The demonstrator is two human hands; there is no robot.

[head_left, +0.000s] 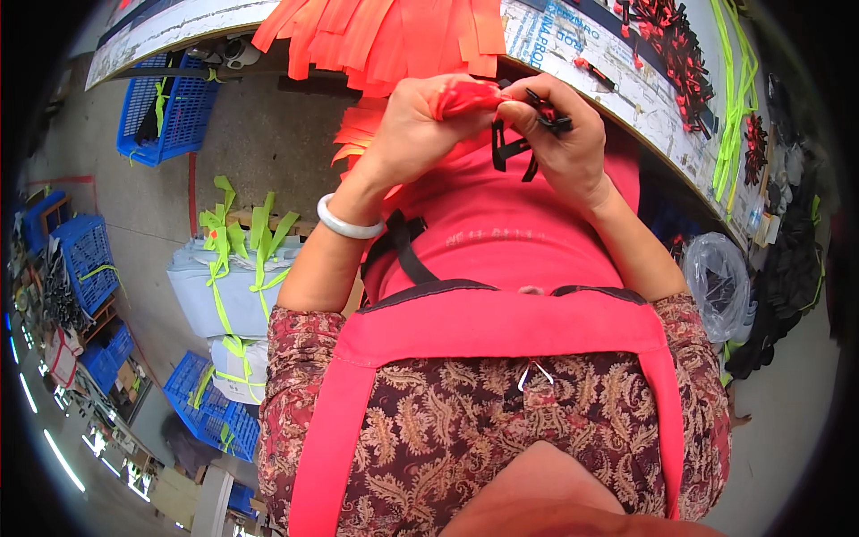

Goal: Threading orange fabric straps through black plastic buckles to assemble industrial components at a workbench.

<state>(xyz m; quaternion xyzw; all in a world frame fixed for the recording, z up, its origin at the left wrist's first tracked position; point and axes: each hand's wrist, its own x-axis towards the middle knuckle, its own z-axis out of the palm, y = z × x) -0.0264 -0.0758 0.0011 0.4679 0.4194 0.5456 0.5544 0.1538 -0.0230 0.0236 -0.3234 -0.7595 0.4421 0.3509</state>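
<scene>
**2 hands join a strap and a black clip above the lap**

The left hand (413, 125) is closed around the end of an orange-red strap (463, 97), fingers curled over it, a white bangle (347, 221) on the wrist. The right hand (562, 134) pinches a black plastic clip (548, 115) between thumb and fingertips, right against the strap end, so the 2 hands meet just in front of the table edge. A second black piece (506, 148) hangs below the right hand; whether it is joined to the clip cannot be told.

Both hands are held over a pink apron (501, 233) on the lap. Beyond them, a bundle of orange strips (385, 36) droops over the curved table (626, 85). On the table to the right lie a heap of black clips (671, 49) and lime-green straps (732, 98).

On the floor to the left stand blue crates (165, 107) and grey bundles (215, 286) tied with lime-green tape.
</scene>
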